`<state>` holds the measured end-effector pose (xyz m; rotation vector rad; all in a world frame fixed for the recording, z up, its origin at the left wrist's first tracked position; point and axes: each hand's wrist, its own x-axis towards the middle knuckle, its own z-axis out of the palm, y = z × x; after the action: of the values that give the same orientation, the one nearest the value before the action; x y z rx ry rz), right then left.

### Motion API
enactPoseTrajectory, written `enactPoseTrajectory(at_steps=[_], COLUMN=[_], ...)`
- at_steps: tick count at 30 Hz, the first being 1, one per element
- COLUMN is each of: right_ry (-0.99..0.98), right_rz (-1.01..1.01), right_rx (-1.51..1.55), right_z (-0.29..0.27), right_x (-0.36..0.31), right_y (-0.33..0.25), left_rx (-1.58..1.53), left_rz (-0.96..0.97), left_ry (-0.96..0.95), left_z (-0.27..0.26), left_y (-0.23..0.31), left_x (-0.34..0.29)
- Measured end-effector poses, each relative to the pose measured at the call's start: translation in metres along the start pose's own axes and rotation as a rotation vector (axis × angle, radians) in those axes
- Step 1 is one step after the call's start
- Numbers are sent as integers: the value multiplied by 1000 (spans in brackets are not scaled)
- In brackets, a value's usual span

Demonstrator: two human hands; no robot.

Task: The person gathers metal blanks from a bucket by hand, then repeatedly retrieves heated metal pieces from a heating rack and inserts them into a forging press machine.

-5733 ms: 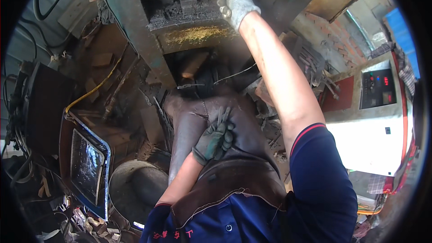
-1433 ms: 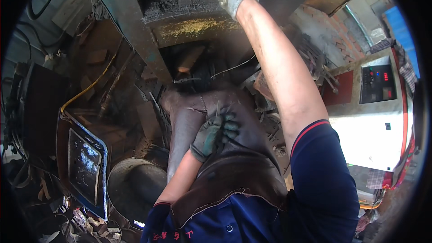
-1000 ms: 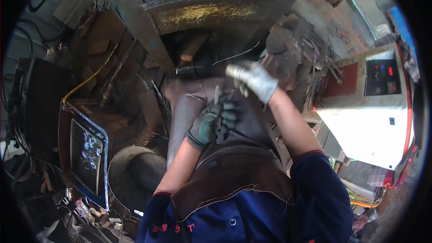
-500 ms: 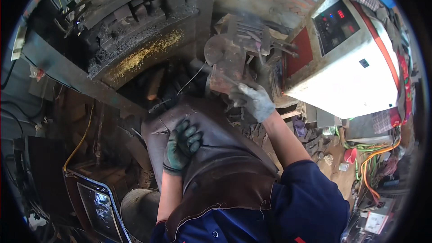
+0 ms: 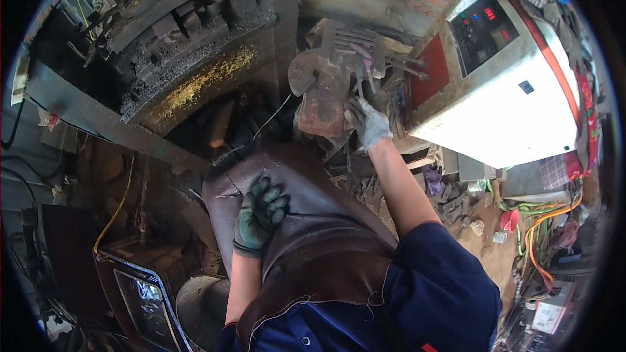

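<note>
My right hand (image 5: 370, 124), in a whitish work glove, reaches forward beside a rusty reddish block (image 5: 321, 116). Its fingertips close on a thin metal bar (image 5: 360, 88) that points away from me, toward several long metal pieces (image 5: 355, 44) lying side by side on the bench. What kind of bar it is does not show. My left hand (image 5: 263, 215), in a dark green and black glove, rests palm up on the brown leather apron (image 5: 319, 234) over my lap. Its fingers are curled in, and nothing shows in them.
A large press-like machine (image 5: 195, 45) with dark scale and yellowish flakes stands at the far left. On the right is a white control cabinet (image 5: 515, 104) with a lit display. Metal scraps (image 5: 450, 205) litter the floor, near green and orange cables (image 5: 538, 234). A framed panel (image 5: 147, 306) stands lower left.
My right hand has moved forward and slightly left, and the thin bar has swung from pointing left over the reddish block to pointing away. My left hand stays on the apron.
</note>
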<state>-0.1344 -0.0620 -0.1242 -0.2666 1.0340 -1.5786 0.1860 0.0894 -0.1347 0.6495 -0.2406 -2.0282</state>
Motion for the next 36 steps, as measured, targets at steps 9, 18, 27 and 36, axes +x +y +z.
enactPoseTrajectory(at_steps=[9,18,27,36], right_ry=[1,-633,-806,-948], right_rz=[59,157,40,357], right_rx=[-343,-573,-583,-590], right_z=[88,349,277,215], right_x=[5,-31,-161,-160], right_y=[12,47,88,92], left_rx=[26,5,-22,37], left_rz=[55,38,53,219], left_ry=[13,-151,-191,-166], left_z=[-2,0,-9,-13], left_y=[6,7,6,11], left_x=[-5,0,-5,-22])
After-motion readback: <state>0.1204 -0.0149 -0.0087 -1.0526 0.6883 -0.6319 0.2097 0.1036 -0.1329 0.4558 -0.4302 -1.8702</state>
